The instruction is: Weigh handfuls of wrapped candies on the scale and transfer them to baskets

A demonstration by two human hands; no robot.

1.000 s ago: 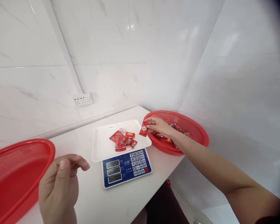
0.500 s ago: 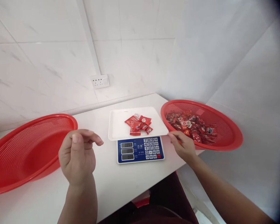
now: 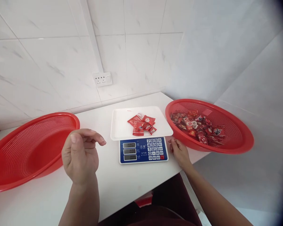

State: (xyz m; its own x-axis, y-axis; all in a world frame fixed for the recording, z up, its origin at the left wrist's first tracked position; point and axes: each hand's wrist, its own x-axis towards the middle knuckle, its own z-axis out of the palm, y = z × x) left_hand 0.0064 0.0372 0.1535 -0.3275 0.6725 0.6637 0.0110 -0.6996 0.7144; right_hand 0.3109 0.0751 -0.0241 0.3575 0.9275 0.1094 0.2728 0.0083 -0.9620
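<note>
A digital scale [image 3: 143,150] with a blue keypad panel stands on the white table. On its white tray [image 3: 120,125] lies a small pile of red-wrapped packets [image 3: 143,123]. My left hand [image 3: 81,153] is raised left of the scale, holding nothing, its fingers loosely bent and its thumb apart. Beside the scale's right edge, below the tray's corner, is my right hand [image 3: 180,154]. Its fingers are curled in with the thumb close to them, and I see nothing in them. The scale's top display reads about 0.062.
A red mesh basket [image 3: 240,138] full of red-wrapped packets [image 3: 198,127] stands at the right, against the wall. Another red basket [image 3: 37,150] sits on the left of the table [image 3: 118,188]. A power socket [image 3: 102,79] is on the tiled wall behind.
My right hand has come away from the tray's right corner and moved down beside the scale. My left hand stays raised. The view has shifted slightly.
</note>
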